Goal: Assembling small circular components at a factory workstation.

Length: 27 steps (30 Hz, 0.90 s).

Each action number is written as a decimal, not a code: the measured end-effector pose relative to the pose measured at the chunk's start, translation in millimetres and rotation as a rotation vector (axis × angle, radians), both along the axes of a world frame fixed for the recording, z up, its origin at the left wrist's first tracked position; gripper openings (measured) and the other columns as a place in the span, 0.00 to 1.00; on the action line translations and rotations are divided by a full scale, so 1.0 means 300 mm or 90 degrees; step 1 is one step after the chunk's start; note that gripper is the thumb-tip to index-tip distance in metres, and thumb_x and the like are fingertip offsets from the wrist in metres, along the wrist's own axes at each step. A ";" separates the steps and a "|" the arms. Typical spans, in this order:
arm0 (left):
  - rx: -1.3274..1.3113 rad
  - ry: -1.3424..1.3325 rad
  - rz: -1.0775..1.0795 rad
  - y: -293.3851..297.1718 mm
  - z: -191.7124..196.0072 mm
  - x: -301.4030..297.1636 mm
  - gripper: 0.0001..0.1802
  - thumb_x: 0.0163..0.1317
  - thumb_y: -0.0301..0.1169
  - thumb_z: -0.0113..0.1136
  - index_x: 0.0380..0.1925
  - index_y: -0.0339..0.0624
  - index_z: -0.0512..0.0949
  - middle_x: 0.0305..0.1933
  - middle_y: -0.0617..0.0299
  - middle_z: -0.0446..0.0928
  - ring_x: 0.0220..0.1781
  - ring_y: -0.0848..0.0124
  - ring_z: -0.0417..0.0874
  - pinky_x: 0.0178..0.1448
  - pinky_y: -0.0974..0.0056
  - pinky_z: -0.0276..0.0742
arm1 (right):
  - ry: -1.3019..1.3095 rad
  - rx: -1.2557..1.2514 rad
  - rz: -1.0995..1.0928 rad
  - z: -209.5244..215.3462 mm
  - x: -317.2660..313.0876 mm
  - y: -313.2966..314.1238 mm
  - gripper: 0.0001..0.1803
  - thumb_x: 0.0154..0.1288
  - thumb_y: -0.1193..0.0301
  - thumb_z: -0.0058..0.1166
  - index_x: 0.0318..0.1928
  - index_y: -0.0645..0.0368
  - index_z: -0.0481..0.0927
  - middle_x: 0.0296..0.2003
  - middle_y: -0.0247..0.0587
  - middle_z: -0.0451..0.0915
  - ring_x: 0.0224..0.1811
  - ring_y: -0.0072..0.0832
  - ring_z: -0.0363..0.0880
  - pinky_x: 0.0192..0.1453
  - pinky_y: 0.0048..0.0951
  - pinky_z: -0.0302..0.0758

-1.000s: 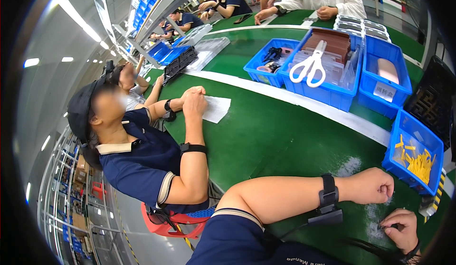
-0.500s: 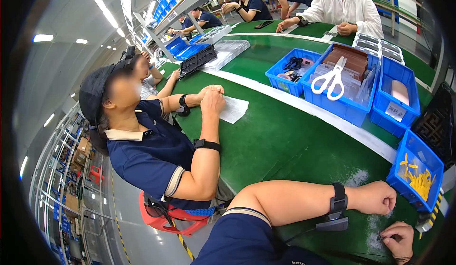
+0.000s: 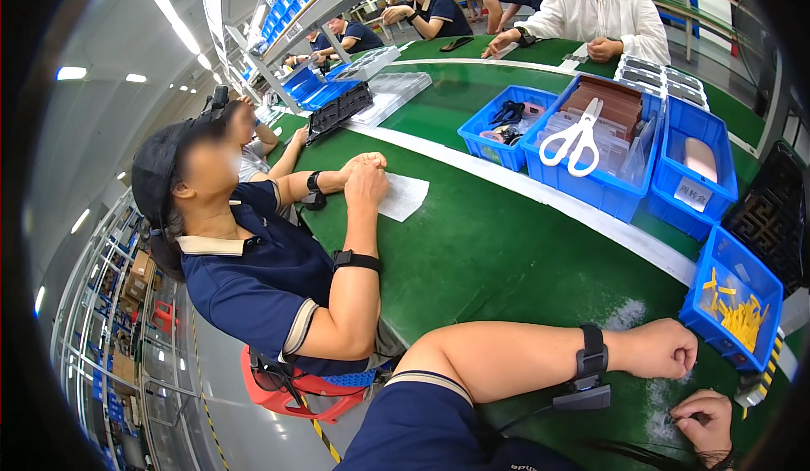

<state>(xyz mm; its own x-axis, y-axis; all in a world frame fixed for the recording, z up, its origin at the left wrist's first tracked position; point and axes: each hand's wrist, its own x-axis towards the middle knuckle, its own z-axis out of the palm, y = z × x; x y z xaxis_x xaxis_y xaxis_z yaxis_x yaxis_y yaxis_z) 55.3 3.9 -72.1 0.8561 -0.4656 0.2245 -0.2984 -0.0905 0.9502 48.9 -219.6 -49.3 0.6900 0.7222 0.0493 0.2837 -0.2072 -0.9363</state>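
Observation:
My left hand (image 3: 660, 349) is curled into a fist above the green tabletop, its fingers turned toward the right; whatever they hold, if anything, is hidden. Just below it, my right hand (image 3: 705, 420) has thumb and fingertips pinched together. Something small and dark may sit at those fingertips, too small to name. White powdery shavings (image 3: 661, 412) lie on the table beside both hands, with another patch (image 3: 625, 314) near my left wrist. Closest to my left hand stands a blue bin (image 3: 693, 309) of small yellow strips (image 3: 742, 322).
Beyond are blue bins with white-handled scissors (image 3: 572, 142), brown sheets (image 3: 604, 105) and a pink object (image 3: 699, 159). A co-worker (image 3: 253, 251) sits at my left, hands over a white paper (image 3: 403, 198). Striped tape (image 3: 761, 378) marks an edge at right.
The whole view has shifted slightly, so the bins and the co-worker appear a little further left. Both my hands keep nearly the same place and grip.

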 end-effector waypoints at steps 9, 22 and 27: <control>0.024 0.002 -0.023 0.012 -0.006 -0.021 0.08 0.51 0.28 0.57 0.31 0.38 0.74 0.27 0.61 0.75 0.29 0.76 0.76 0.34 0.70 0.73 | -0.085 -0.029 0.110 0.004 0.014 -0.001 0.06 0.48 0.73 0.56 0.28 0.60 0.80 0.28 0.42 0.80 0.31 0.33 0.78 0.37 0.29 0.72; 0.071 0.226 0.036 0.005 0.050 -0.007 0.08 0.52 0.20 0.57 0.35 0.34 0.75 0.32 0.65 0.74 0.32 0.81 0.73 0.37 0.76 0.70 | 0.134 0.122 0.097 -0.042 0.062 -0.030 0.09 0.54 0.76 0.53 0.37 0.64 0.78 0.31 0.36 0.79 0.30 0.18 0.76 0.35 0.20 0.73; 0.052 0.228 0.020 -0.007 0.042 -0.015 0.09 0.52 0.19 0.57 0.35 0.33 0.74 0.33 0.64 0.74 0.33 0.80 0.74 0.37 0.76 0.70 | 0.222 0.114 0.113 -0.052 0.060 -0.043 0.09 0.56 0.78 0.51 0.39 0.64 0.77 0.36 0.38 0.78 0.34 0.17 0.75 0.38 0.18 0.73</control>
<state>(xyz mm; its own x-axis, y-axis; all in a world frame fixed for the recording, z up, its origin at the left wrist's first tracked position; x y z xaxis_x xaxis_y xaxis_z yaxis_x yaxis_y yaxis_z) 50.8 1.9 -59.5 0.8878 -0.4420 -0.1281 0.0553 -0.1740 0.9832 66.7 -232.5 -64.8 0.5528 0.8328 -0.0291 -0.0395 -0.0087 -0.9992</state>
